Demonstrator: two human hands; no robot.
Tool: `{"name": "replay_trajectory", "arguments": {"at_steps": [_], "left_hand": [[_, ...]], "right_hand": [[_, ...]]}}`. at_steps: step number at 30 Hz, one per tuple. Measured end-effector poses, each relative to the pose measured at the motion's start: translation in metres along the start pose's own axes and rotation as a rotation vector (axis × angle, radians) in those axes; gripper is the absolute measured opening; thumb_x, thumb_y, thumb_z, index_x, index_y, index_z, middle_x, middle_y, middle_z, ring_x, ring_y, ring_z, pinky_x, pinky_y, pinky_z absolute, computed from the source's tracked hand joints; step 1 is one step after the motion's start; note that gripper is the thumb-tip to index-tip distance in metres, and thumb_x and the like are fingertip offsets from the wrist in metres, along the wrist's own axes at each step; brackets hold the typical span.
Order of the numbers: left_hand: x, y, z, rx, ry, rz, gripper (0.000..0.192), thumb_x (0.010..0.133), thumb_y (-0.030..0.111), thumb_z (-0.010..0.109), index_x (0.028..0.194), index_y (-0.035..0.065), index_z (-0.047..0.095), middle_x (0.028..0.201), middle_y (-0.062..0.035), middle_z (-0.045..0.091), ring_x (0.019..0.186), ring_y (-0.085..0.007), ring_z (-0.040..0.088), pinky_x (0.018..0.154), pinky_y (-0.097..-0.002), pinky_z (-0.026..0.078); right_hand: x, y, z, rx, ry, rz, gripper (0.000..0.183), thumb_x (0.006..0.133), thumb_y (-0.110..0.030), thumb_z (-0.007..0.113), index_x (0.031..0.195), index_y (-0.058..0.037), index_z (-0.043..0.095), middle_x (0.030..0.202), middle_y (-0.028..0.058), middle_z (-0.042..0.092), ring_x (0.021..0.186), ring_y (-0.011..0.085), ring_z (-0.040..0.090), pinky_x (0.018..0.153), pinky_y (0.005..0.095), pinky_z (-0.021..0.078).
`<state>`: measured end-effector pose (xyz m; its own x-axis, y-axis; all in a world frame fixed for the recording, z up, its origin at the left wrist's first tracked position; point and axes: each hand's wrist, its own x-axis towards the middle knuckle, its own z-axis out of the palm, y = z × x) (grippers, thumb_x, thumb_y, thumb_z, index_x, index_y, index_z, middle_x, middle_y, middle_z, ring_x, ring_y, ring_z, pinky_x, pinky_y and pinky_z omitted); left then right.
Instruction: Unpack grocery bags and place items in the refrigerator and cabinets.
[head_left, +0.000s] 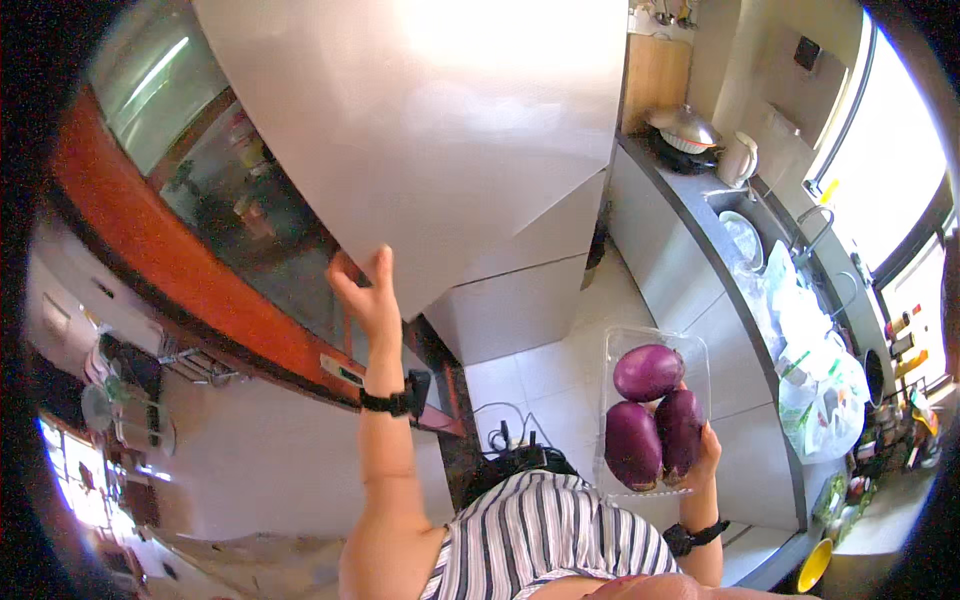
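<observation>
My left hand (369, 296) is at the lower left edge of a large silvery refrigerator door (450, 172), its thumb over the front face and its other fingers around the edge. The door stands swung out at an angle from the lower refrigerator front (517, 304). In my right hand (705, 454) is a clear plastic tray (611, 341), gripped along its right side with most fingers hidden beneath. Three purple eggplants lie in it: a round-looking one (646, 373) on top, a larger one (632, 446) lower left, and a darker one (679, 435) at right.
On the right runs a grey counter (694, 217) with a sink (731, 201), a kettle (739, 160), a lidded pan (684, 135) and filled plastic bags (817, 390). An orange-framed glass door (195, 247) is on the left. Cables (517, 427) show near my waist.
</observation>
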<state>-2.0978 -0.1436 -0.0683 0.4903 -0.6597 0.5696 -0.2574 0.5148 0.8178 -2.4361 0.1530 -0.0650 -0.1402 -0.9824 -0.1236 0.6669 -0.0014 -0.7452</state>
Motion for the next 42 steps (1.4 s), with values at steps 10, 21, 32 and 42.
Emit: {"name": "replay_trajectory", "arguments": {"at_steps": [10, 21, 32, 42], "left_hand": [[-0.142, 0.131, 0.022, 0.132, -0.246, 0.684, 0.057, 0.06, 0.031, 0.078, 0.102, 0.0084, 0.047, 0.114, -0.0166, 0.04, 0.107, -0.0321, 0.037, 0.089, -0.0417, 0.032], [-0.213, 0.205, 0.101, -0.092, -0.62, 0.789, 0.053, 0.063, 0.018, 0.073, 0.112, 0.014, 0.05, 0.123, -0.0146, 0.04, 0.113, -0.0342, 0.038, 0.092, -0.0426, 0.032], [-0.197, 0.12, 0.01, -0.43, -1.341, -0.932, 0.083, 0.086, 0.034, 0.056, 0.14, 0.0197, -0.006, 0.143, -0.0157, 0.013, 0.122, -0.0297, 0.035, 0.094, -0.0435, 0.038], [-0.155, 0.086, 0.014, -0.735, -0.871, -1.203, 0.091, 0.082, 0.026, 0.06, 0.138, 0.0368, -0.011, 0.129, -0.0142, 0.037, 0.116, -0.0264, 0.041, 0.088, -0.0526, 0.039]], "right_hand": [[-0.089, -0.003, -0.037, -0.028, 0.184, -0.013, 0.07, 0.083, -0.044, 0.049, 0.137, -0.0063, 0.025, 0.114, 0.0101, 0.053, 0.098, 0.0201, 0.054, 0.084, 0.035, 0.0457], [-0.128, -0.015, -0.039, 0.114, 0.136, -0.054, 0.071, 0.081, -0.04, 0.05, 0.138, -0.0086, 0.023, 0.125, 0.0123, 0.047, 0.104, 0.019, 0.053, 0.09, 0.0339, 0.0425], [-0.048, -0.003, -0.054, 0.184, -0.047, 0.074, 0.066, 0.082, -0.035, 0.05, 0.138, -0.0115, 0.023, 0.125, 0.019, 0.045, 0.105, 0.027, 0.052, 0.088, 0.0397, 0.0439], [0.119, 0.015, 0.026, 0.002, -0.162, 0.302, 0.05, 0.086, -0.035, 0.046, 0.123, -0.0007, 0.043, 0.115, 0.017, 0.054, 0.102, 0.0269, 0.055, 0.089, 0.038, 0.044]]}}
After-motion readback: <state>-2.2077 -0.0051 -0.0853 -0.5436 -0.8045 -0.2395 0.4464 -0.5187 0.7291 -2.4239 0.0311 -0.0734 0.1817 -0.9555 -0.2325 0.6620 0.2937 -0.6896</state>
